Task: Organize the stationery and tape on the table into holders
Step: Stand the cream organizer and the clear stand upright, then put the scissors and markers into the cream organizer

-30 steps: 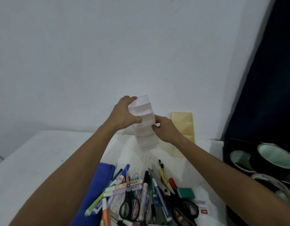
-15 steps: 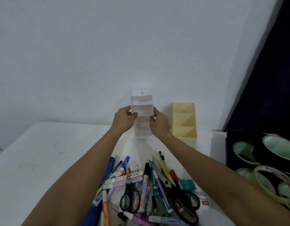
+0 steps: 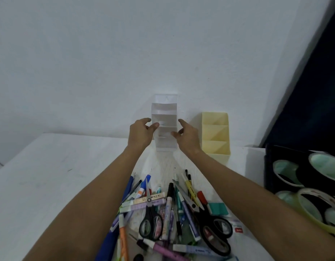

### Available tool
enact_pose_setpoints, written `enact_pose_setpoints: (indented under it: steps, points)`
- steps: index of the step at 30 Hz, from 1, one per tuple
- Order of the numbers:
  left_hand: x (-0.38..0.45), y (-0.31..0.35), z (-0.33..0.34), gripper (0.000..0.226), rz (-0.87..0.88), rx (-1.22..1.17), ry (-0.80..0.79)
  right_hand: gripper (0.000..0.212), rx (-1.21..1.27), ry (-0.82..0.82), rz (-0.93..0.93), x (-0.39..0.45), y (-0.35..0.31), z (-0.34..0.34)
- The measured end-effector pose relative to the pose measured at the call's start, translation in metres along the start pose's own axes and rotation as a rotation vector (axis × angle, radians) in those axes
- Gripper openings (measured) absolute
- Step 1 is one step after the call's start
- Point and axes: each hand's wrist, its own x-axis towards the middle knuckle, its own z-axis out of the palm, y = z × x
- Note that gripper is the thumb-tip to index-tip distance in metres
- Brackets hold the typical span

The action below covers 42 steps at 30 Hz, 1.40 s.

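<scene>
A white holder (image 3: 165, 125) with stepped boxes was stood at the back of the table (image 3: 50, 176), right up against the wall (image 3: 125, 53); it was kept upright. The left hand (image 3: 140, 135) was placed at its left side, with the thumb touching the front edge; the fingers were curled but not closed around it. The right hand (image 3: 187, 137) was placed at its right side, with the fingers spread open; whether the fingertips were touching the holder could not be told. A yellow holder (image 3: 215, 134) with three boxes was seen just beside the right hand, also at the wall. Nearer, between the two arms, a pile of pens (image 3: 170, 210) and markers was spread on the table; two black scissors (image 3: 150, 221) were laid on the pile, one small and one big (image 3: 211, 225); a green eraser (image 3: 218, 208) was found beside the big pair. Far to the right, rolls of tape (image 3: 313, 187) were heaped together, well apart from the white holder; a dark panel (image 3: 313, 91) was seen behind them.
</scene>
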Motion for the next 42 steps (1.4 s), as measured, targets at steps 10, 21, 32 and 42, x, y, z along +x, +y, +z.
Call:
enact_pose_setpoints:
  steps: [10,21,32,42]
  points:
    - [-0.092,0.004,-0.027,0.033,-0.025,0.301,-0.266,0.046,-0.377,-0.516,-0.012,-0.067,-0.016,-0.055]
    - [-0.211,-0.027,-0.045,0.032,-0.150,0.486,-0.442,0.053,-0.846,-0.927,-0.048,-0.172,-0.014,-0.102]
    - [-0.227,-0.029,-0.024,0.041,-0.117,0.548,-0.310,0.087,-0.982,-0.884,-0.172,-0.196,0.003,-0.106]
    - [-0.206,-0.006,-0.042,0.017,-0.018,0.252,-0.069,0.051,-0.735,-0.736,-0.045,-0.180,-0.009,-0.111]
